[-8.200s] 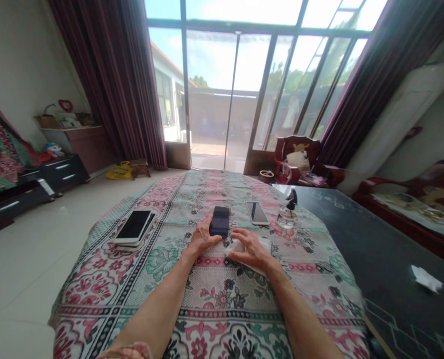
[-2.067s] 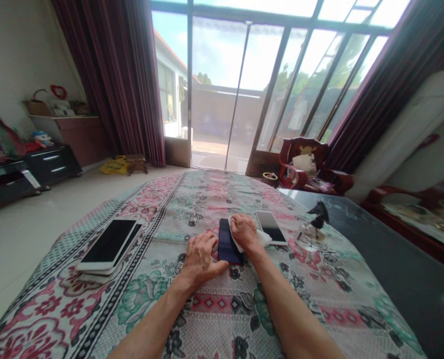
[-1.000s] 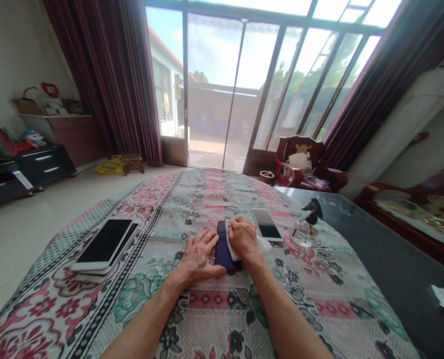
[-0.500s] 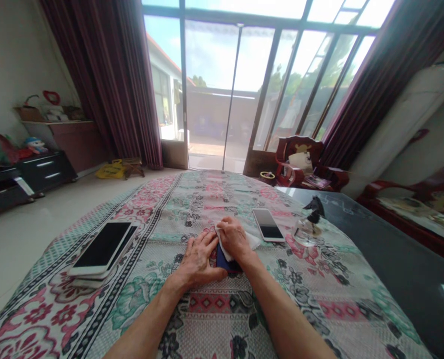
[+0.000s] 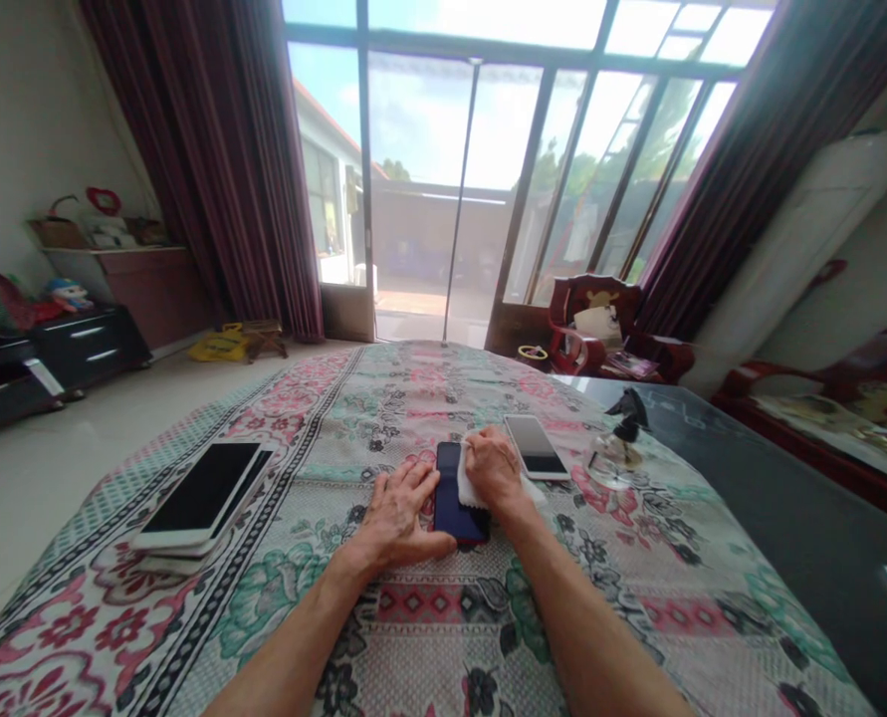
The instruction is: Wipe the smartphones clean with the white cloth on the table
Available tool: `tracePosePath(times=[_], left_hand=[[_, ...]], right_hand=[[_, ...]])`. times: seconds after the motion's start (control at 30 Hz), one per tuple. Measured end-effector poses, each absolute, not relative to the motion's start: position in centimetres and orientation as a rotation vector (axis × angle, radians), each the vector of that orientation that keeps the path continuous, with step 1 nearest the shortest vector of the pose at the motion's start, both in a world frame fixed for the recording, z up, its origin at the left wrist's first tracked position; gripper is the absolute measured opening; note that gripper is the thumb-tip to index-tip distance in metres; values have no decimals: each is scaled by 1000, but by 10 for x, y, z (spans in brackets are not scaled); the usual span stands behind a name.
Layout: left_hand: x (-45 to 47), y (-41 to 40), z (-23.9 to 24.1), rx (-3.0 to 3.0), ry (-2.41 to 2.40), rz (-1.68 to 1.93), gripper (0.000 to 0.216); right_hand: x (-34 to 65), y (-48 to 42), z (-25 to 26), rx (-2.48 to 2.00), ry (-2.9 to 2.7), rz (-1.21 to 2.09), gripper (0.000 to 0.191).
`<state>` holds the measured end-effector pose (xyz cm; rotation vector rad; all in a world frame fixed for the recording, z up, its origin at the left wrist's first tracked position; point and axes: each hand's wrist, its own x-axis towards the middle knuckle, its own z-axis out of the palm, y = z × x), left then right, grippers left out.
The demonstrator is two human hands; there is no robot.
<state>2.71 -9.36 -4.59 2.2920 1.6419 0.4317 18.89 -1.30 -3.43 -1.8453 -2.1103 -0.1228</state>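
"White wipe (image 5: 471, 492), state its position."

"Bunched in my right hand (image 5: 492, 466). The fingers are closed tightly around it; one end trails out to the right. Whether it is fabric or paper, I cannot tell."

"And what is it resting on?"

"On the right side of a dark phone (image 5: 452, 503), which lies flat, screen up, at the middle of the cloth-covered counter (image 5: 599, 617). The left part of the screen is exposed, dark blue; a red line shows at the near edge."

"Left hand?"

"My left hand (image 5: 400, 520) is palm down, fingers spread and extended, not curled. The fingertips touch the phone's left edge; the thumb lies at its near left corner."

"Other items on the counter?"

"Three entries. A white phone (image 5: 537, 448), flat, just beyond my right hand on the far right side. Farther right, a clear spray bottle (image 5: 627, 430) with a black head, upright. On the left, well apart from my hands, a stack of devices (image 5: 201, 493), the top one white-framed with a black screen, its layers unevenly aligned."

"Surroundings?"

"Far side: glass doors (image 5: 450, 189), with dark purple curtains (image 5: 211, 169) to left and right. A red-brown chair (image 5: 599, 324) stands at the far right."
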Motion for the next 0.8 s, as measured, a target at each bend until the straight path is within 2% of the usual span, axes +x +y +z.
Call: tracePosePath(times=[0.23, 0.63, 0.8], left_hand=[[27, -95, -44, 2290, 1630, 460, 86], [27, -92, -49, 2269, 1654, 428, 87], [27, -92, -47, 2264, 1633, 426, 89]], right_hand=[[167, -19, -35, -1491, -2389, -88, 24], [197, -14, -39, -1816, -2078, -181, 27], [176, -22, -38, -1601, -2278, -149, 26]])
